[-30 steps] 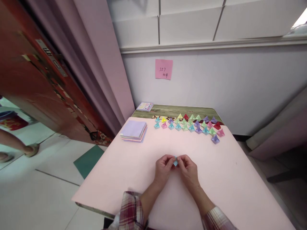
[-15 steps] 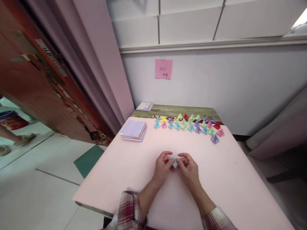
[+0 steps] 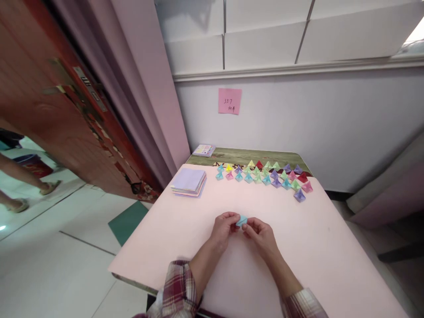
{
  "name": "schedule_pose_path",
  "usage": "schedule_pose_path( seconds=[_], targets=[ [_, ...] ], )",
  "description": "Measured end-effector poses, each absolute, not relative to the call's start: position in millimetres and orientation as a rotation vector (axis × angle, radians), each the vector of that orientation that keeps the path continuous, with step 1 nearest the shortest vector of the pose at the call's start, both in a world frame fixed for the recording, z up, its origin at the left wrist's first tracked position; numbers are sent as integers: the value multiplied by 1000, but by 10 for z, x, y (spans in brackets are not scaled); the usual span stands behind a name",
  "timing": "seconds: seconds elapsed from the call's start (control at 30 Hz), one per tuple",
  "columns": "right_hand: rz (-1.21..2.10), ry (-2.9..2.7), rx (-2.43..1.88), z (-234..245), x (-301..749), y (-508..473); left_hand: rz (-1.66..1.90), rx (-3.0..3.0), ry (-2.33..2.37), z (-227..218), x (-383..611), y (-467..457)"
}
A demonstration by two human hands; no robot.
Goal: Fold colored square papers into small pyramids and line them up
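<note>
A small light blue folded paper (image 3: 242,220) is held between my two hands above the pink tabletop (image 3: 185,234). My left hand (image 3: 226,226) pinches its left side between thumb and fingers. At its lower right, my right hand (image 3: 260,232) grips it with the thumb and curled fingers. Part of the paper is hidden by the fingertips. Beyond my hands stand several small folded paper pieces in rows, among them a purple one (image 3: 300,195), a pink one (image 3: 307,186) and a blue one (image 3: 248,177).
A stack of coloured paper sheets (image 3: 188,182) lies at the table's left. A packet (image 3: 204,150) sits at the back left corner. A pink note (image 3: 229,101) is on the wall. Left of the table are a red door (image 3: 49,97), a green sheet (image 3: 128,222) and another person's legs (image 3: 20,176).
The blue paper has been turned in my fingers and now shows a flatter face. My fingers have closed in around it. The whole view has shifted slightly.
</note>
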State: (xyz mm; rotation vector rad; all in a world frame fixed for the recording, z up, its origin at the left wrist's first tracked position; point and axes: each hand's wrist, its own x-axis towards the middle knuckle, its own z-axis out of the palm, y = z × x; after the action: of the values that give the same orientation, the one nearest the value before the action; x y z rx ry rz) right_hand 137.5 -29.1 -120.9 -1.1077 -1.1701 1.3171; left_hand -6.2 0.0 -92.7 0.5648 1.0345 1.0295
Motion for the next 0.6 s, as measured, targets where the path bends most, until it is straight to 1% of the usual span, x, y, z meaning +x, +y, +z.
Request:
schedule_pose_path(
  seconds=[0.13, 0.27, 0.43, 0.53, 0.6],
  targets=[
    [1295, -1244, -1023, -1153, 1398, -290, 864, 372, 964, -871, -52, -6],
    [1124, -1305, -1077, -1152, 1452, -267, 737, 321, 917, -794, -54, -46],
    [959, -1235, -1242, -1167, 1493, -288, 774, 347, 909, -738, -56, -117],
    [882, -1318, -1272, -1141, 1499, -317, 796, 407, 893, -737, -54, -149],
    [845, -1384, -1257, -1127, 1497, -323, 873, 506, 925, -750, -38, -171]
  ],
)
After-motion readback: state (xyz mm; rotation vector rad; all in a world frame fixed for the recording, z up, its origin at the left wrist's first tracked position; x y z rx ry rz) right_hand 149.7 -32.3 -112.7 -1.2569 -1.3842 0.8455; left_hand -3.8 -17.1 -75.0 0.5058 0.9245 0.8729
